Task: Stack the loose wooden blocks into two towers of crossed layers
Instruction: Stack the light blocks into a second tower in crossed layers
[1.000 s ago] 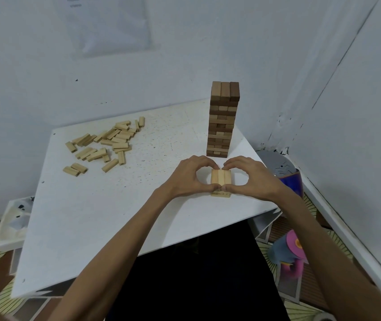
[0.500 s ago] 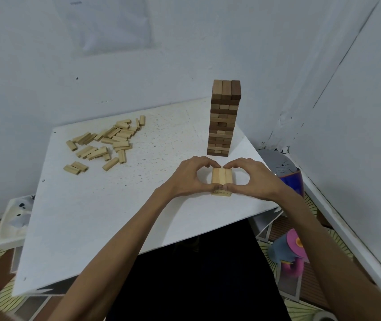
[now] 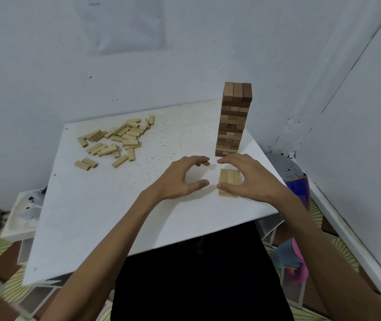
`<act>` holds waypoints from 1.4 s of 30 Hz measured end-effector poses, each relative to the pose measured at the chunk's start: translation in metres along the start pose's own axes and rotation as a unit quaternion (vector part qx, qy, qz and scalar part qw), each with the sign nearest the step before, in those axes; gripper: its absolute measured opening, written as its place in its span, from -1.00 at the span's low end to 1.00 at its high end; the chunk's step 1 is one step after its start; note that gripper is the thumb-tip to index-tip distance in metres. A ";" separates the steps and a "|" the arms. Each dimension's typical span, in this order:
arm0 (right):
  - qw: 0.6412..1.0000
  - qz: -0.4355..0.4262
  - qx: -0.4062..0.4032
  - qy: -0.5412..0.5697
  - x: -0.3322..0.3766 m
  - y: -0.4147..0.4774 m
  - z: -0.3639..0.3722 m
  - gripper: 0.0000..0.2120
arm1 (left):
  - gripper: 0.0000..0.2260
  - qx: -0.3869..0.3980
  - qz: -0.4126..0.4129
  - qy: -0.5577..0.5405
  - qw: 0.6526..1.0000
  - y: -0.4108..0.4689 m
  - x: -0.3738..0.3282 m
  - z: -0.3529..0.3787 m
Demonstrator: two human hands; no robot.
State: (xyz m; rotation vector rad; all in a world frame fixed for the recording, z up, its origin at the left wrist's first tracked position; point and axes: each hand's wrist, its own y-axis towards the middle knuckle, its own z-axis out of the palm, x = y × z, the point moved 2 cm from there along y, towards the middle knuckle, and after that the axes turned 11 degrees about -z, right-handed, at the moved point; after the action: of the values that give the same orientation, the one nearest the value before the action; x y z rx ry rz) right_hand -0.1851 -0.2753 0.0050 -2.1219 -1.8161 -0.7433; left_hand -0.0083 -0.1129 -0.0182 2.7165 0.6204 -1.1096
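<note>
- White walls meet in a corner behind a white square tabletop (image 3: 106,205) with a speckled surface; a pale paper sheet (image 3: 124,24) hangs on the back wall.
- Head view, task things: a low stack of pale wooden blocks (image 3: 229,179), three side by side on a crossed layer, lies near the right front edge. It sits just in front of a tall tower of brown wooden blocks (image 3: 233,121).
- Head view, supply: a loose scatter of pale wooden blocks (image 3: 117,140) lies at the far left of the table, well apart from both stacks.
- Head view, hands: the left hand (image 3: 180,181) is curved into a wide C beside the low stack and holds nothing.
- The right hand (image 3: 252,179) arches over the stack with its fingertips clear of the far edge, so nothing is gripped. Its thumb crosses the near edge; contact there cannot be told.
- Handling, as judged: the blocks look light, rigid and smooth, so they are likely to slide under a nudge. A pinch on the two long faces, near mid-length, should suit.
- Obstacles: the tall tower stands close behind the working spot and could topple if brushed. A blue container (image 3: 297,188) and a grey object (image 3: 280,165) sit beside the right table edge. A white tray (image 3: 22,216) lies low at the left.
</note>
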 end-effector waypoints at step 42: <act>0.982 -0.174 0.038 -0.059 0.117 0.223 0.175 -0.65 | -0.73 -0.254 -0.233 0.178 0.922 -0.035 0.192 -0.144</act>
State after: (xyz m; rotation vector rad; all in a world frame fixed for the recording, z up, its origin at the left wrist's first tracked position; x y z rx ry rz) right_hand 0.0806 -0.1310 -0.0499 -1.8559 -2.2759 -0.6196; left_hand 0.1920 0.0211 -0.0473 2.3624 1.4382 -0.4067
